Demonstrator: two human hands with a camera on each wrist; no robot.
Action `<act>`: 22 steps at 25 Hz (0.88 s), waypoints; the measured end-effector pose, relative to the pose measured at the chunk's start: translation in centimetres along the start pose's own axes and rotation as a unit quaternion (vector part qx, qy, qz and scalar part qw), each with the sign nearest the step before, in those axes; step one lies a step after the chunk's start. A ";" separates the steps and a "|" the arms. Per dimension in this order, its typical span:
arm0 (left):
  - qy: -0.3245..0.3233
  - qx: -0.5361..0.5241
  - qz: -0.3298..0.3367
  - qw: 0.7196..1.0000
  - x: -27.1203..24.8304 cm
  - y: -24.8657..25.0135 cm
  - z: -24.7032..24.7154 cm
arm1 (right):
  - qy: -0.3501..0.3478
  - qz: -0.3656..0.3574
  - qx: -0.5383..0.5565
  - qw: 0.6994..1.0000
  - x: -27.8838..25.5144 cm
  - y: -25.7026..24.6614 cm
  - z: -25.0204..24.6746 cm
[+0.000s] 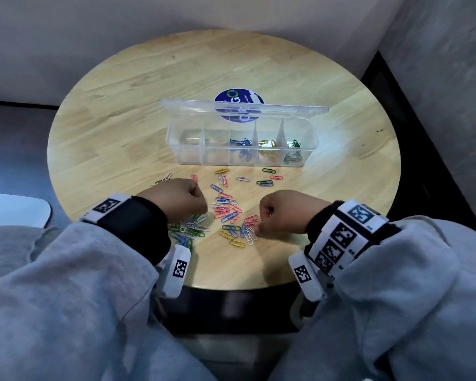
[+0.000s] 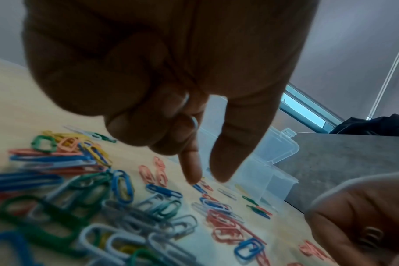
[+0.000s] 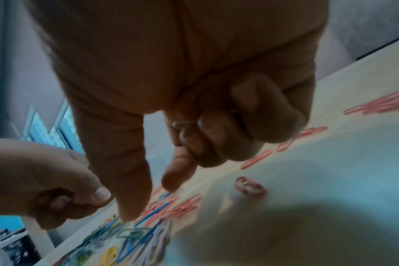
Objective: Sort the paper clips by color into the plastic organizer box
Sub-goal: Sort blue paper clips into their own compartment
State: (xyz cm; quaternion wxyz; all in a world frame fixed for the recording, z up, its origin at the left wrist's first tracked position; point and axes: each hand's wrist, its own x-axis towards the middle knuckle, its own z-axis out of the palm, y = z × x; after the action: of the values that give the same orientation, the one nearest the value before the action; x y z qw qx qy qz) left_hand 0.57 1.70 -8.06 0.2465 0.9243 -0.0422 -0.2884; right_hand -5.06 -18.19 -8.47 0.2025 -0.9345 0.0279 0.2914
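Note:
A clear plastic organizer box [image 1: 176,149] stands open mid-table; blue clips [image 1: 241,143], yellow clips [image 1: 265,144] and green clips [image 1: 294,145] lie in its three right compartments, and the two left ones look empty. Loose mixed-colour paper clips [image 1: 226,207] are scattered in front of it. My left hand [image 1: 202,213] hovers over a dense pile [image 1: 193,229], curled fingers holding white clips [image 2: 195,124], index and thumb pointing down at the table. My right hand [image 1: 259,229] is just right of the clips, also gripping a white clip [image 3: 180,124], thumb and index reaching down.
The round wooden table [image 1: 341,188] has its near edge just under my wrists. A blue round sticker [image 1: 238,99] lies behind the box lid [image 1: 245,108]. A white object [image 1: 17,210] sits off the table at left. Grey walls close in behind and right.

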 end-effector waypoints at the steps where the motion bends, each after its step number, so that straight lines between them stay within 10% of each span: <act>1: 0.004 0.031 0.000 1.000 -0.2 0.0 0.0 | 0.002 -0.001 -0.017 1.000 -0.1 -0.3 0.3; 22: -0.022 0.152 0.004 0.988 -0.2 0.2 1.5 | 0.036 -0.021 -0.076 0.996 0.0 -1.2 1.5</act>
State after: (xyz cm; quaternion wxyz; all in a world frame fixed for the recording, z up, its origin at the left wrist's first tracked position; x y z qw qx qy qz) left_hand -0.40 0.88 -8.96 0.1030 0.9443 -0.0946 -0.2980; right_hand -5.61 -16.51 -9.16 0.1361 -0.9575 -0.0070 0.2541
